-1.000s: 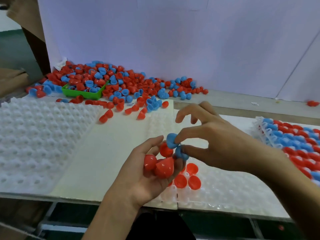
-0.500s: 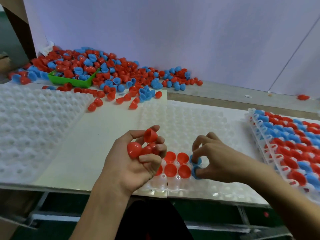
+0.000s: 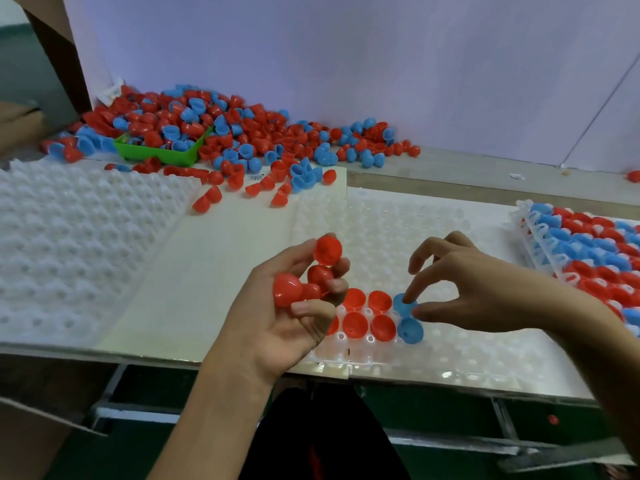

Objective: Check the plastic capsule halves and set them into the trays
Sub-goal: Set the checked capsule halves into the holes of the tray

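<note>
Hundreds of loose red and blue capsule halves (image 3: 239, 133) sprawl in a heap at the far left of the table (image 3: 450, 168), right up against the pale backdrop, and a green bin (image 3: 159, 152) sits buried in the middle of them. Over on the left lies a white dimpled tray (image 3: 69, 244), its pockets bare. At the far right edge, a filled tray (image 3: 588, 247) shows rows of red and blue halves packed tight. Dead centre, near the table's front edge, sits the working tray (image 3: 433, 344), clear plastic, most of its pockets vacant.

Now to the hands! The left hand (image 3: 277, 320) is raised just above the working tray's near left corner, palm turned up, fingers curled round a cluster of red halves (image 3: 304, 275); one sits high at the fingertips, the others lower against the palm. The right hand (image 3: 478, 289) reaches in from the right, fingers arched, its forefinger and thumb pinching an upper blue half (image 3: 403, 304) seated in the tray. Just nearer sits a second blue half (image 3: 410, 330), touching the first. Left of the blues, four red halves (image 3: 369, 315) rest open side up in neighbouring pockets, two by two, with a fifth partly hidden behind the left hand.
</note>
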